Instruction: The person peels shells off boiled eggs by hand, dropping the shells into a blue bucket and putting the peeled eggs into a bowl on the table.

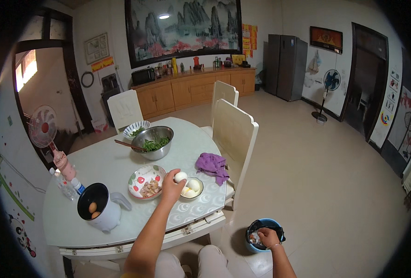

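My left hand holds a peeled white egg just above a small clear bowl with more peeled eggs in it. Beside it is a patterned bowl with pinkish-tan pieces whose kind I cannot tell. Down on the right, my right hand is over a blue bin lined with a black bag. Its fingers are closed, and whatever is between them is hidden. Pale scraps show in the bin. Brown eggs sit in a white electric pot at the table's left.
A steel bowl of chopped greens with chopsticks stands farther back, next to a striped bowl. A purple cloth lies by the table's right edge, near white chairs. Bottles and a pink fan are at left.
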Motion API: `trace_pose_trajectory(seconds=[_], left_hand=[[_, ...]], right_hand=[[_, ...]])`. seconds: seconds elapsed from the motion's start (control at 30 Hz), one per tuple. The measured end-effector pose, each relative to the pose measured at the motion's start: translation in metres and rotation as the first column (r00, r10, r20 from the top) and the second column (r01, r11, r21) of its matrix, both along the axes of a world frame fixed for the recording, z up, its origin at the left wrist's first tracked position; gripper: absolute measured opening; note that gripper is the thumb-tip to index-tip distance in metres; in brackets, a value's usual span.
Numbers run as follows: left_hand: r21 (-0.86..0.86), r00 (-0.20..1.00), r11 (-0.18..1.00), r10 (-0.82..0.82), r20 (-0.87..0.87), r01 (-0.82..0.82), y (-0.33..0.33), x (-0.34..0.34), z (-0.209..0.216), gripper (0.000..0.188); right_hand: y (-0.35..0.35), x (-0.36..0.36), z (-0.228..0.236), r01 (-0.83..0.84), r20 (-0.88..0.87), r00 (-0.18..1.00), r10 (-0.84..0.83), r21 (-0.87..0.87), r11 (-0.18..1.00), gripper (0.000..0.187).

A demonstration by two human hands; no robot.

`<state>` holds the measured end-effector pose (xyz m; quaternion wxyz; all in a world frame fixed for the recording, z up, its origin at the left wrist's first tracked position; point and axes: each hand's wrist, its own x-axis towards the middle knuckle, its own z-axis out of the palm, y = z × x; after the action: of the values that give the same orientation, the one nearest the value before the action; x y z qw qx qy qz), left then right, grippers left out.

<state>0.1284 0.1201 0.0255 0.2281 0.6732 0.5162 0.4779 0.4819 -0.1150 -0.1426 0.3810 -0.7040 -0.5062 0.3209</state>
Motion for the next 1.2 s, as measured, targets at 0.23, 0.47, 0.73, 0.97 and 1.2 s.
trace_pose_trajectory(seconds=[0.23,0.47,0.73,0.97,1.2], left_hand=[[-0.109,0.986,0.994,-0.016,-0.163,-0.002,0.008,-0.002,-0.006,0.030],[0.040,0.966,0.998,0.052,-0.254,-0.043,0.003,-0.001,-0.019,0.023],[0.146,0.999,0.988,-0.036,-0.040,0.041,-0.033,-0.008,0.014,0.021],[0.107,0.990,0.984,-0.140,-0.016,0.141,-0.087,-0.051,0.064,0.024],[0.148,0.997,0.988,0.048,-0.061,-0.038,-0.119,-0.159,0.110,0.029]], right_hand=[[0.000,-0.006,0.002,0.009,-0.083,0.996,-0.012,-0.035,0.999,0.025],[0.002,0.001,-0.020,-0.055,0.029,0.998,0.054,0.018,0.998,0.025],[0.025,0.002,0.007,0.412,0.121,0.865,-0.487,0.382,0.827,0.031],[0.037,0.018,0.016,0.194,0.543,0.830,0.124,-0.490,0.850,0.098],[0.063,-0.010,0.021,-0.123,0.341,0.938,0.062,0.160,0.979,0.048]])
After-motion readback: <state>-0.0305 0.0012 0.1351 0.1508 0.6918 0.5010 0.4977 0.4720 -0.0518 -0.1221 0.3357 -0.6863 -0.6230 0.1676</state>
